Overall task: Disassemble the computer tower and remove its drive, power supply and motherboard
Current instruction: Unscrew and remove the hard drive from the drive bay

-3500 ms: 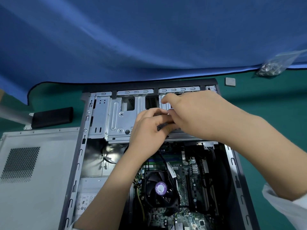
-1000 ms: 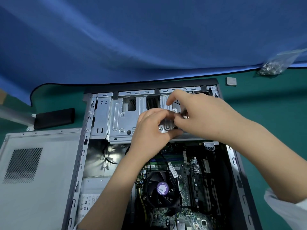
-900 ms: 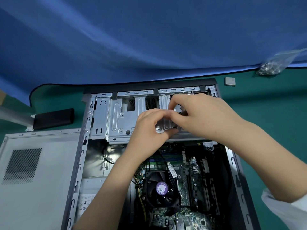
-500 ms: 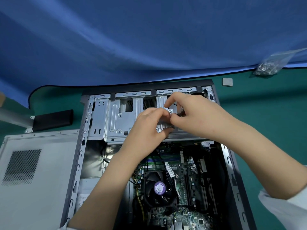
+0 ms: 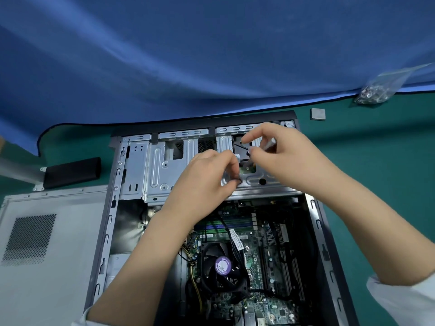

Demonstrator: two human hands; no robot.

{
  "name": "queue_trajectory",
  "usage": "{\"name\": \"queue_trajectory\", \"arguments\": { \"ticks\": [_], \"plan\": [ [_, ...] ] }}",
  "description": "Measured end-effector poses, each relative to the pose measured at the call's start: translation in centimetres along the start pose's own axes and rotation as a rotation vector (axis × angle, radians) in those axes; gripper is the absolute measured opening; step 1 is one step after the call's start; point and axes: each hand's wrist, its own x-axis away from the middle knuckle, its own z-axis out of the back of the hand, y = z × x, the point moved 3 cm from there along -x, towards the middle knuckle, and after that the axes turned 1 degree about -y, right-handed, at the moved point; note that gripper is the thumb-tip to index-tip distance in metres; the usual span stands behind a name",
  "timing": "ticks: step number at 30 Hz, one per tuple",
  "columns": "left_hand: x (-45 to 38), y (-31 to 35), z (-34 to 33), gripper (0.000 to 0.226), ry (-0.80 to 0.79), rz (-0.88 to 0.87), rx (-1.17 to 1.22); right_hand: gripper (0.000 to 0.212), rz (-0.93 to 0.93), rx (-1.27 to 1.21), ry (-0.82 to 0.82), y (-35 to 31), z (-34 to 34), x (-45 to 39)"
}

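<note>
Both hands work at the drive cage (image 5: 193, 165), far end of the tower (image 5: 315, 222). Left hand (image 5: 207, 177) fingers pinch a thin black cable; right hand (image 5: 280, 154) pinches something small, prob. a connector, just beyond, nearer the drive (image 5: 242, 147).

The opened computer tower (image 5: 211, 220) lies on the green desk (image 5: 376, 172). At its 12 o'clock end both hands work over the metal drive cage (image 5: 164, 168): the left hand (image 5: 207, 182) pinches a thin black cable (image 5: 238, 181), the right hand (image 5: 282, 156) pinches above a dark opening. The CPU fan (image 5: 222, 267) sits toward 6 o'clock, the removed side panel (image 5: 47, 243) at 9 o'clock.
</note>
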Motion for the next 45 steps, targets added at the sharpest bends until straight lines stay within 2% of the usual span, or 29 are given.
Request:
{"name": "queue_trajectory", "arguments": {
  "ticks": [3,6,11,17,21,24,27,32,35,40,45],
  "plan": [
    [0.0,0.2,0.1,0.018,-0.019,-0.001,-0.028,0.018,-0.017,-0.278,0.145,1.6,-0.2,0.6],
    [0.0,0.4,0.2,0.018,-0.022,0.002,-0.061,0.024,-0.018,-0.488,0.188,2.8,-1.1,1.4],
    [-0.5,1.0,0.1,0.024,-0.043,-0.016,-0.144,0.008,0.067,-0.472,0.155,3.1,-2.8,2.1],
    [-0.9,0.4,-0.1,0.030,-0.075,0.077,-0.011,0.015,0.081,-0.478,0.205,3.8,-3.1,2.0],
    [-0.6,0.3,-0.2,0.034,-0.060,0.116,0.090,0.021,0.103,-0.384,0.162,4.1,-3.3,1.9],
    [-0.2,0.0,0.2,0.036,-0.018,0.186,0.293,0.016,0.115,-0.292,0.136,4.1,-3.4,2.0],
    [0.3,-0.7,1.0,0.037,0.092,0.315,0.647,0.013,0.117,-0.252,0.086,3.9,-3.4,2.0],
    [1.5,-1.9,2.7,0.036,0.141,0.474,1.036,0.022,0.105,-0.332,-0.018,2.7,-3.9,2.0],
    [2.3,-2.2,3.3,0.045,0.167,0.511,1.280,0.017,0.190,-0.393,-0.010,0.3,-5.0,1.8],
    [3.5,-3.7,4.5,0.039,0.179,0.550,1.511,0.011,0.287,-0.465,0.085,-3.4,-7.0,0.9],
    [4.5,-5.1,5.4,0.040,0.191,0.591,1.677,0.015,0.322,-0.454,0.086,-5.5,-9.3,0.0]
  ]
}}
